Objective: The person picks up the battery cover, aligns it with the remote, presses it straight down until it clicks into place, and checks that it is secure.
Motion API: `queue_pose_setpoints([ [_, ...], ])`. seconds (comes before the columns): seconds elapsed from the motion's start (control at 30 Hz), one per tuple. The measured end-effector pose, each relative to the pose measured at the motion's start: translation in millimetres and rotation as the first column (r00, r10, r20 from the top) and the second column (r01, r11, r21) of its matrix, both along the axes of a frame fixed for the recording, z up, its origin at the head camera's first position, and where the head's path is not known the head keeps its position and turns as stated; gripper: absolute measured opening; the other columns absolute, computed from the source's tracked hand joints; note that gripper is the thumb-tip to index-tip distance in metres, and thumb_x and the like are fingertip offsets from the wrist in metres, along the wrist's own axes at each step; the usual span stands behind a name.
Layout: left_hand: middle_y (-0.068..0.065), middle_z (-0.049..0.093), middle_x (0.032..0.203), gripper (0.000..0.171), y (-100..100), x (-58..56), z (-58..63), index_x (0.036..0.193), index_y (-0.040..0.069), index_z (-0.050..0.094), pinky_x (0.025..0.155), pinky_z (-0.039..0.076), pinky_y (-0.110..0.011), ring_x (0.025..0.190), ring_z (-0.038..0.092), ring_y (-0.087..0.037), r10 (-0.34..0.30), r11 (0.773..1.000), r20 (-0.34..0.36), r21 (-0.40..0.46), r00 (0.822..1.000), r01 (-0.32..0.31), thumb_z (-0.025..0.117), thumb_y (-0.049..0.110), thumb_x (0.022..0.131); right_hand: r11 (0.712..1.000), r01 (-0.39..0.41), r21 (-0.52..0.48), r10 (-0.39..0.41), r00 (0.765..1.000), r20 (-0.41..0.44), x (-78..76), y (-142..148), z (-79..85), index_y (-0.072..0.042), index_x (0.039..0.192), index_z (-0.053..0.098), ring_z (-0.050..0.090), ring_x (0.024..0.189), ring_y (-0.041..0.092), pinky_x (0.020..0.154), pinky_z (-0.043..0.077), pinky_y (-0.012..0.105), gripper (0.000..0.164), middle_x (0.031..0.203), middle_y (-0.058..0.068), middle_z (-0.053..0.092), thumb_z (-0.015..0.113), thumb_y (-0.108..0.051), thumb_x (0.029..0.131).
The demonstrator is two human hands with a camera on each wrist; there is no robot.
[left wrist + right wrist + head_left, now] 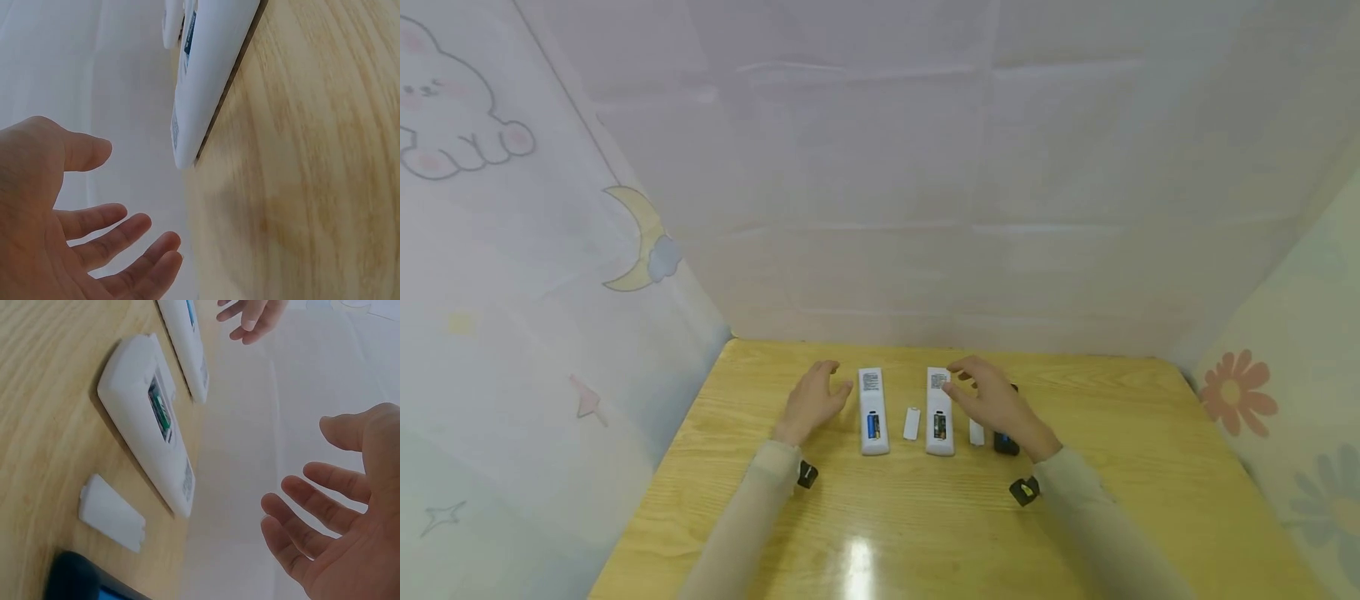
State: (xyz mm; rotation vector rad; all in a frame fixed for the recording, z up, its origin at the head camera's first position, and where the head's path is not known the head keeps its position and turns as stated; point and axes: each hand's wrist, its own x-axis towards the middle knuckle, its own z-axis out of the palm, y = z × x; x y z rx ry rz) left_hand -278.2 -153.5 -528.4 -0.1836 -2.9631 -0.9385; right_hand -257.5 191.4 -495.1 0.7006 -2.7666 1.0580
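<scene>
Two white remote controls lie face down on the wooden table, battery compartments uncovered. In the left remote (872, 400) a blue battery shows; the right remote (939, 408) has dark green ones (159, 409). A white battery cover (912, 423) lies between them, and a second cover (111, 512) lies right of the right remote. My left hand (814, 402) hovers left of the left remote, fingers loosely bent, holding nothing. Above the table near the right remote's far end, my right hand (992, 400) is spread with nothing in it; the right wrist view shows its fingers apart.
A black object with a blue part (1006, 440) lies right of the second cover, partly hidden by my right hand in the head view. The wooden table (850, 517) meets a pale cloth wall (925, 275) at its back edge; printed cloth hangs at both sides.
</scene>
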Motion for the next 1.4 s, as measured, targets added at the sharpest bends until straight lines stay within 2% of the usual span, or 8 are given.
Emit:
queue_pose_setpoints([
  [0.17, -0.017, 0.059, 0.149, 0.06, 2, 2.3, -3.8, 0.153, 0.005, 0.052, 0.113, 0.05, -0.058, 0.137, 0.058, -0.039, 0.005, 0.999, 0.024, 0.036, 1.0, -0.006, 0.064, 0.04, 0.106, 0.999, -0.033, -0.019, 0.034, 0.999, 0.037, 0.4, -7, -8.6, -0.001, 0.141, 0.063, 0.065, 0.123, 0.044, 0.098, 0.057, 0.059, 0.044, 0.139, 0.021, 0.065, 0.068, -0.028, 0.107],
  [0.3, -0.017, 0.06, 0.149, 0.06, 4, 2.2, -8.4, 0.153, 0.004, 0.053, 0.111, 0.051, -0.058, 0.135, 0.059, -0.038, 0.013, 0.998, 0.033, 0.053, 0.999, -0.015, 0.065, 0.04, 0.106, 0.999, -0.05, -0.02, 0.051, 0.998, 0.026, -0.2, -12, -12.6, 0.001, 0.141, 0.063, 0.066, 0.122, 0.045, 0.097, 0.057, 0.061, 0.045, 0.138, 0.021, 0.066, 0.068, -0.027, 0.107],
  [0.47, -0.017, 0.061, 0.148, 0.06, 7, 1.5, -12.8, 0.152, 0.003, 0.053, 0.111, 0.052, -0.057, 0.134, 0.06, -0.038, 0.031, 0.996, 0.058, 0.081, 0.998, -0.035, 0.065, 0.04, 0.106, 0.998, -0.06, -0.01, 0.06, 0.998, 0.009, -3.4, -18, -18.3, 0.001, 0.139, 0.064, 0.067, 0.12, 0.043, 0.096, 0.058, 0.058, 0.043, 0.138, 0.018, 0.067, 0.07, -0.025, 0.105],
  [0.57, -0.018, 0.061, 0.147, 0.061, 11, 2.5, -15.1, 0.152, 0.003, 0.053, 0.111, 0.052, -0.057, 0.134, 0.06, -0.039, 0.027, 0.995, 0.081, 0.097, 0.996, -0.035, 0.065, 0.04, 0.106, 0.998, -0.068, -0.008, 0.068, 0.997, 0.029, -4.9, -23, -22.1, -0.001, 0.14, 0.065, 0.067, 0.121, 0.041, 0.097, 0.058, 0.056, 0.043, 0.139, 0.017, 0.066, 0.07, -0.026, 0.105],
  [0.87, -0.019, 0.062, 0.144, 0.061, 21, 4.0, -22.8, 0.15, 0.0, 0.053, 0.112, 0.052, -0.055, 0.132, 0.061, -0.038, 0.008, 0.997, 0.086, 0.081, 0.996, -0.015, 0.064, 0.041, 0.106, 0.998, -0.064, 0.021, 0.063, 0.997, 0.046, -3.7, -34, -28.0, 0.0, 0.139, 0.064, 0.067, 0.121, 0.04, 0.099, 0.059, 0.054, 0.041, 0.139, 0.019, 0.066, 0.069, -0.023, 0.105],
  [1.07, -0.019, 0.063, 0.141, 0.062, 26, 6.0, -24.4, 0.149, 0.0, 0.054, 0.111, 0.052, -0.054, 0.13, 0.062, -0.037, 0.03, 0.997, 0.116, 0.073, 0.993, -0.039, 0.065, 0.042, 0.105, 0.995, -0.082, 0.051, 0.08, 0.996, 0.045, -4.5, -42, -36.3, 0.002, 0.138, 0.064, 0.069, 0.116, 0.036, 0.095, 0.061, 0.051, 0.042, 0.136, 0.019, 0.068, 0.071, -0.021, 0.104],
  [1.23, -0.023, 0.063, 0.139, 0.063, 30, 8.0, -24.8, 0.146, -0.004, 0.056, 0.108, 0.054, -0.055, 0.126, 0.063, -0.039, 0.041, 0.997, 0.147, 0.063, 0.988, -0.051, 0.066, 0.043, 0.105, 0.994, -0.098, 0.04, 0.095, 0.992, 0.086, -3.1, -48, -42.6, 0.004, 0.138, 0.063, 0.069, 0.113, 0.036, 0.092, 0.061, 0.049, 0.045, 0.133, 0.022, 0.067, 0.073, -0.021, 0.103],
  [1.4, -0.023, 0.065, 0.133, 0.063, 35, 8.9, -25.2, 0.142, -0.006, 0.058, 0.103, 0.057, -0.053, 0.117, 0.065, -0.036, 0.046, 0.998, 0.148, 0.038, 0.988, -0.053, 0.066, 0.044, 0.104, 0.997, -0.075, 0.036, 0.07, 0.99, 0.126, 0.4, -54, -44.4, 0.005, 0.138, 0.063, 0.067, 0.114, 0.035, 0.094, 0.061, 0.049, 0.047, 0.132, 0.02, 0.067, 0.077, -0.019, 0.101],
])
